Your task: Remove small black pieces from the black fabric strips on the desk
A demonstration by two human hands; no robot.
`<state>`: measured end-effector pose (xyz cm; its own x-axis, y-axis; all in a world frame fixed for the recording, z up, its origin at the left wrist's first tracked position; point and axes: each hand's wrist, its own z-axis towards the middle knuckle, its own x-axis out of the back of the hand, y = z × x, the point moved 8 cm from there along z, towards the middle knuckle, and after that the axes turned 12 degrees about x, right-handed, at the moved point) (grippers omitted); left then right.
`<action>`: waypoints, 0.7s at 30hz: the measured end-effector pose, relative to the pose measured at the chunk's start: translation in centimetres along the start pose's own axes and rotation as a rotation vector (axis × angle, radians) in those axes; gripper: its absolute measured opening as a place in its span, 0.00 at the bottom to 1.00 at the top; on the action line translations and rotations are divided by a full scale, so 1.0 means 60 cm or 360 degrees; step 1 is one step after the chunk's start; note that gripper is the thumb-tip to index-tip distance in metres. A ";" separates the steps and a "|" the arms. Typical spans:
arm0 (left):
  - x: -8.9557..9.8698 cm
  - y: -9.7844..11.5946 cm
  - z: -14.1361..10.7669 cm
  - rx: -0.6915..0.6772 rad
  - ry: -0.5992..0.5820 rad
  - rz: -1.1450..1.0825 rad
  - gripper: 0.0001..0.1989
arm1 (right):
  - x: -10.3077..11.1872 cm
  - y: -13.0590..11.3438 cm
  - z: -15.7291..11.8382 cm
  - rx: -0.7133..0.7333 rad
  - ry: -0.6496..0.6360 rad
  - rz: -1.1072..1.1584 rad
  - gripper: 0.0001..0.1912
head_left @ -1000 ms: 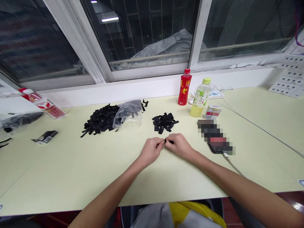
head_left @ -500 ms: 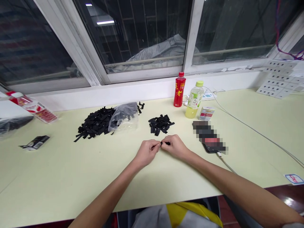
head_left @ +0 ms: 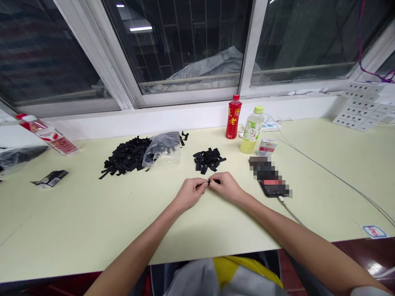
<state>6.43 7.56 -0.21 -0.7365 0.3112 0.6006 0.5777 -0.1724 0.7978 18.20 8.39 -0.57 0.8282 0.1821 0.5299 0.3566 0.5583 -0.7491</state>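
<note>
My left hand (head_left: 190,193) and my right hand (head_left: 226,187) meet above the table, fingertips nearly touching. Both are closed in a pinch on a small black strip (head_left: 217,181), most of it hidden by the fingers. Just beyond them lies a small pile of black strips (head_left: 208,160). Farther left is a larger heap of black strips (head_left: 126,155), partly covered by a clear plastic bag (head_left: 163,149).
On the pale table (head_left: 92,222), a red bottle (head_left: 233,117), a green-capped bottle (head_left: 252,130), a small box (head_left: 267,147) and a phone (head_left: 271,182) with a cable stand or lie at right. A bottle (head_left: 52,137) and black packet (head_left: 51,179) lie left.
The view has shifted slightly. Both hands keep their pinch on the black strip, with no clear change in their grip.
</note>
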 end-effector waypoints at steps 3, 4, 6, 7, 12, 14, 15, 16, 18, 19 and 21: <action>0.004 -0.003 0.003 0.0011 0.0082 0.0058 0.13 | 0.000 -0.002 0.004 0.0087 -0.0077 -0.0072 0.12; 0.005 -0.004 0.004 0.0017 0.0091 0.0071 0.14 | 0.002 -0.003 0.004 0.0101 -0.0089 -0.0087 0.12; 0.007 -0.006 0.005 0.0036 0.0091 0.0082 0.14 | 0.006 -0.005 0.005 0.0112 -0.0120 -0.0106 0.13; 0.009 -0.006 0.005 0.0047 0.0091 0.0084 0.15 | 0.008 -0.006 0.006 0.0117 -0.0146 -0.0110 0.13; 0.017 0.000 0.001 0.0058 0.0032 0.0159 0.15 | 0.015 -0.010 0.006 0.0114 -0.0307 -0.0080 0.13; 0.018 0.003 -0.001 0.0062 -0.0029 0.0171 0.16 | 0.016 -0.009 0.006 0.0077 -0.0354 -0.0058 0.13; 0.018 0.004 -0.001 0.0066 -0.0050 0.0162 0.16 | 0.017 -0.007 0.005 0.0052 -0.0371 -0.0044 0.13; 0.019 0.004 -0.002 0.0072 -0.0062 0.0146 0.16 | 0.017 -0.006 0.005 0.0026 -0.0384 -0.0026 0.13; 0.022 0.004 -0.002 0.0089 -0.0069 0.0103 0.16 | 0.018 -0.003 0.004 -0.0027 -0.0398 0.0009 0.13; 0.023 0.004 -0.003 0.0099 -0.0071 0.0083 0.15 | 0.018 -0.002 0.004 -0.0047 -0.0401 0.0018 0.13; 0.024 0.004 -0.003 0.0118 -0.0074 0.0053 0.15 | 0.018 0.000 0.003 -0.0069 -0.0406 0.0022 0.13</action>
<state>5.44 7.80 0.85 -0.7003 0.3497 0.6224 0.6275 -0.1142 0.7702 19.01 8.74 0.09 0.6992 0.3907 0.5987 0.3691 0.5200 -0.7703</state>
